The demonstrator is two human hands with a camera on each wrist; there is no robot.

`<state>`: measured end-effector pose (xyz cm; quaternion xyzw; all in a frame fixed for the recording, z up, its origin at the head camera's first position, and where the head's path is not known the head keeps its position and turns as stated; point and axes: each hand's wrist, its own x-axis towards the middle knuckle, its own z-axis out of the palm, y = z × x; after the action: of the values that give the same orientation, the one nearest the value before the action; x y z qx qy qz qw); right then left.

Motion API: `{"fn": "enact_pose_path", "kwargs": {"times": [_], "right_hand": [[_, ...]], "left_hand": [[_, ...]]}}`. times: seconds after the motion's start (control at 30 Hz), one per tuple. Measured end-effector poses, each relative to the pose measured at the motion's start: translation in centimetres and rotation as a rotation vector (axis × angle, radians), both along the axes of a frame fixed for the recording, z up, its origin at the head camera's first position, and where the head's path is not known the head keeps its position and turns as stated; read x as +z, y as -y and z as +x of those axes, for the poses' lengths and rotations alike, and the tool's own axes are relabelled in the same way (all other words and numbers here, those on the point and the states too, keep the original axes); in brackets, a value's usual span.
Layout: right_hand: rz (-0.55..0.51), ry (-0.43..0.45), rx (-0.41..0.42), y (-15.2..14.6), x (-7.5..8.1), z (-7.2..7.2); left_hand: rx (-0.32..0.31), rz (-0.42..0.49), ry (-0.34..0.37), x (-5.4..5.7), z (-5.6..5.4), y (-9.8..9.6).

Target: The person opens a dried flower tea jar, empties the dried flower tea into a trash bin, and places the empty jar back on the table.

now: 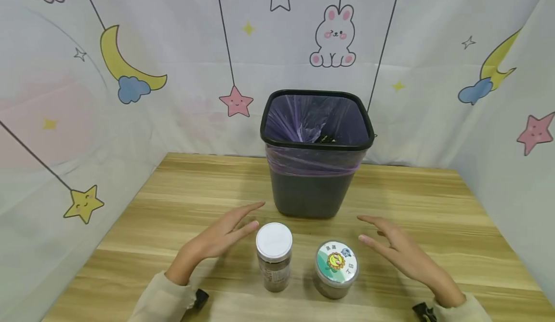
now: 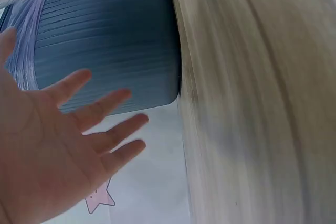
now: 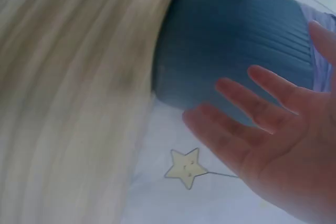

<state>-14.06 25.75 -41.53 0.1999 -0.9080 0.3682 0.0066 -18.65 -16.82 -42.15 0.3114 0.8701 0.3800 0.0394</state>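
Observation:
My left hand (image 1: 221,237) hovers over the table with its fingers spread, just left of a clear jar (image 1: 276,269) that has a white lid and brownish contents. To the right of a squat round tub (image 1: 335,270), my right hand (image 1: 401,249) is held with fingers extended. The tub's lid carries a sunflower picture on green and white. Both jar and tub stand upright side by side between the hands. Each wrist view shows an empty palm, the left (image 2: 47,150) and the right (image 3: 294,156), with the dark bin behind it.
A dark waste bin (image 1: 310,192) lined with a purple bag stands behind the jar and tub, with some small scraps inside. The wood-grain table (image 1: 208,177) is bordered by a white cloth (image 1: 191,33) printed with stars, moons and a rabbit, at the back and both sides.

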Motion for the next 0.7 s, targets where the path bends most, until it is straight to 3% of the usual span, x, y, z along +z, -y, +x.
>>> {"fn": "enact_pose_path", "kwargs": {"times": [0.17,0.4,0.7], "right_hand": [[-0.029,0.006,0.022,0.6,0.7,0.3],[-0.062,0.004,0.068,2.1,2.2,0.8],[-0.029,-0.047,0.218,5.3,5.0,0.9]], "left_hand": [[-0.167,0.205,0.100,-0.1,0.0,0.1],[-0.362,0.371,0.224,-0.3,0.0,-0.1],[-0.444,0.391,0.275,0.0,0.4,-1.6]]}}
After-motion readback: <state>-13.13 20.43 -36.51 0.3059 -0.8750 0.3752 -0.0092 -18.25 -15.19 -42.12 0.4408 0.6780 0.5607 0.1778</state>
